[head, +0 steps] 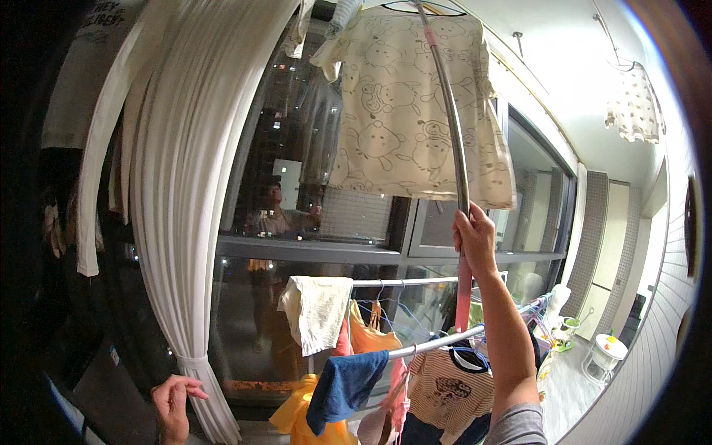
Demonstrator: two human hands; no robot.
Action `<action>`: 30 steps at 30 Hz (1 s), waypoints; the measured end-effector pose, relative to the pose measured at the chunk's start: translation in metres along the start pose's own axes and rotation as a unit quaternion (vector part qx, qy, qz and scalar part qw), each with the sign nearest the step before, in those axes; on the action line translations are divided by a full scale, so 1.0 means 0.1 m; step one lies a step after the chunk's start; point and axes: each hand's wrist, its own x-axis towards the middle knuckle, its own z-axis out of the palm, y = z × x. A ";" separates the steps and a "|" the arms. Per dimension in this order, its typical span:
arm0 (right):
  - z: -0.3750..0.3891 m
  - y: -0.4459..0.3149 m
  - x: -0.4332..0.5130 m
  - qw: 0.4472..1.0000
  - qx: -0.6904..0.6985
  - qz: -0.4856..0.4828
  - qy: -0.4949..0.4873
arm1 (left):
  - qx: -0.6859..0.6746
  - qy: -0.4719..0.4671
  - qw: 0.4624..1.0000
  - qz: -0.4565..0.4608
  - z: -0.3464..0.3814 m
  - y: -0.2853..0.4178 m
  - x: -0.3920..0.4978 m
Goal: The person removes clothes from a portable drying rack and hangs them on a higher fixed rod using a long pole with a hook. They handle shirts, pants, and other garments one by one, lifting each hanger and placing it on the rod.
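My right hand (475, 236) is wrapped around a metal clothes pole (451, 117) with pink sleeves, raised nearly upright. The pole's top reaches the hanger (461, 6) of a cream shirt (384, 111) printed with cartoon animals, which hangs high before the window. Whether the pole's tip is hooked on that hanger cannot be told. At the lower left my left hand (173, 406) is held up with loosely bent fingers and nothing in it. It is nearest to the gathered white curtain (178, 194).
Below stands a drying rack (431, 346) bearing a navy cloth (347, 386), a white cloth (318, 311), a striped shirt (453, 384) and yellow clothing (300, 409). Another patterned garment (634, 108) hangs at the upper right. A small white table (610, 347) stands beyond the rack. The dark window (267, 311) carries reflections.
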 end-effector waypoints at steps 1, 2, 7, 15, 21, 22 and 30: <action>0.04 -0.01 0.08 1.000 0.000 0.000 0.010 | 0.009 0.012 1.000 0.000 -0.04 -0.01 -0.03; 0.09 -0.01 0.17 1.000 -0.002 0.000 0.018 | 0.019 0.024 1.000 0.001 -0.08 -0.01 -0.06; 0.17 -0.07 0.27 0.999 0.027 0.025 0.004 | 0.023 0.047 0.999 -0.013 -0.19 0.04 -0.15; -0.08 0.01 -0.87 0.986 0.135 0.101 0.018 | 0.085 -0.113 0.980 0.139 0.37 0.71 0.48; -0.65 -0.02 -1.91 0.975 0.131 0.178 0.017 | 0.064 -0.076 0.900 0.424 1.41 1.47 1.97; -0.74 -0.03 -2.07 0.972 0.117 0.202 0.027 | 0.098 -0.038 0.870 0.482 1.61 1.62 2.28; -1.42 -0.10 -3.31 0.948 0.096 0.302 0.019 | 0.258 0.202 0.817 0.475 2.81 2.50 3.96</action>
